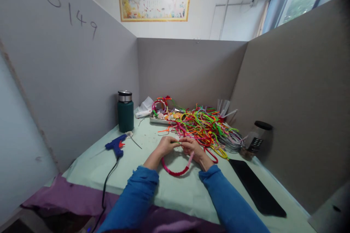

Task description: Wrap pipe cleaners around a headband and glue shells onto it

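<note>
A ring wrapped in red and pink fuzzy stem (176, 173) hangs between my hands over the light green tablecloth, its curved lower part toward me. My left hand (167, 145) is closed at the ring's top left, fingertips pinching a thin green piece. My right hand (191, 148) meets it at the top right, fingers closed on the same spot, with the pink end of the ring beside its palm. The fingertips of both hands nearly touch. What lies under the fingers is partly hidden.
A blue glue gun (116, 145) with a black cord lies left, near a green bottle (125, 113). Ahead are a tray (161, 121) of small pieces and a heap of colored stems (205, 122). At right are a clear jar (255, 140) and a black flat object (255, 185).
</note>
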The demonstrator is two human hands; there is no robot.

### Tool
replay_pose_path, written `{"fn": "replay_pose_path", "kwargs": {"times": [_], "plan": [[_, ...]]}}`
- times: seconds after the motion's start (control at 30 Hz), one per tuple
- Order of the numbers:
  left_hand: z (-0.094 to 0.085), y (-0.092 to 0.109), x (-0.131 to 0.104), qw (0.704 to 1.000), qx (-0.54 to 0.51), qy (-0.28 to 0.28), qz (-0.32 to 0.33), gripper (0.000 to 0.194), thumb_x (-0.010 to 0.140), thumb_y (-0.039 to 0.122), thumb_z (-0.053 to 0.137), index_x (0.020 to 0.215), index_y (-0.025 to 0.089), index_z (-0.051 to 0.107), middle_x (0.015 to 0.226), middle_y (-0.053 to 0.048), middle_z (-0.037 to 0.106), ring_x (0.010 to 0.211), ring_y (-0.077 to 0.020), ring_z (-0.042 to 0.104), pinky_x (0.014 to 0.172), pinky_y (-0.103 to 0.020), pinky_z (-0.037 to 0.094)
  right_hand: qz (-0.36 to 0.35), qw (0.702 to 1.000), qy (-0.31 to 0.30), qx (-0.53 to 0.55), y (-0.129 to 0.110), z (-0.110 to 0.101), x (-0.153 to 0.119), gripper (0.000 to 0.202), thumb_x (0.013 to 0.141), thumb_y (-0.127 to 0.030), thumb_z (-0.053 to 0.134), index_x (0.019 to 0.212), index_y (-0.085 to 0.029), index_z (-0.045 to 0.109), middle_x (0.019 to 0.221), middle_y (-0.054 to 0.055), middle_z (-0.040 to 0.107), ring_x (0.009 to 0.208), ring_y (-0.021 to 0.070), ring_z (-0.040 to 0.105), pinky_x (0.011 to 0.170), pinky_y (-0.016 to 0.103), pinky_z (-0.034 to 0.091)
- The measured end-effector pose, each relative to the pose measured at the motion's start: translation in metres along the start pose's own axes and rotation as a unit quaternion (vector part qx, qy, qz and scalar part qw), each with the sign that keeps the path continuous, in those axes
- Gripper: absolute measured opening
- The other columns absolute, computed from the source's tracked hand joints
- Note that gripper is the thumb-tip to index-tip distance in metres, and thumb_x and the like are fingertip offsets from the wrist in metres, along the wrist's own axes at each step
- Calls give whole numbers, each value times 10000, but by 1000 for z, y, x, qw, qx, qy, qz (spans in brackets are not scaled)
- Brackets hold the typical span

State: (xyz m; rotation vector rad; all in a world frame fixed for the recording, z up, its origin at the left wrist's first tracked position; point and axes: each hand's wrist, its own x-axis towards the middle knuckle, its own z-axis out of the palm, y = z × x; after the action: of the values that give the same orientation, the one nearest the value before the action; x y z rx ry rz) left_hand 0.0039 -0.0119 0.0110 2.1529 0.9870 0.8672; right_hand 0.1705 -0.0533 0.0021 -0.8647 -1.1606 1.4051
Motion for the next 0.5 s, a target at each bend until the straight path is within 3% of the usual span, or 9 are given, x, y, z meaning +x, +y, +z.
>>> {"fn": "replay_pose_path", "kwargs": {"times": [0.37, 0.5], "plan": [[-4, 1, -4, 985, -127, -85, -82, 478, 690, 562, 577, 702, 91, 658, 462, 81, 327, 411, -44, 233, 417, -220, 163, 0, 1000, -30, -9, 5, -6, 1, 314, 599, -251, 733, 882, -162, 629, 547, -55, 502, 419, 49, 364, 423, 203, 249], [-6, 3, -5, 968, -185, -116, -127, 417, 711, 495, 565, 762, 94, 666, 413, 86, 320, 346, -47, 235, 378, -221, 162, -1, 998, -50, -25, 5, -5, 0, 340, 610, -267, 731, 910, -156, 616, 605, -33, 552, 439, 49, 385, 432, 201, 263]]}}
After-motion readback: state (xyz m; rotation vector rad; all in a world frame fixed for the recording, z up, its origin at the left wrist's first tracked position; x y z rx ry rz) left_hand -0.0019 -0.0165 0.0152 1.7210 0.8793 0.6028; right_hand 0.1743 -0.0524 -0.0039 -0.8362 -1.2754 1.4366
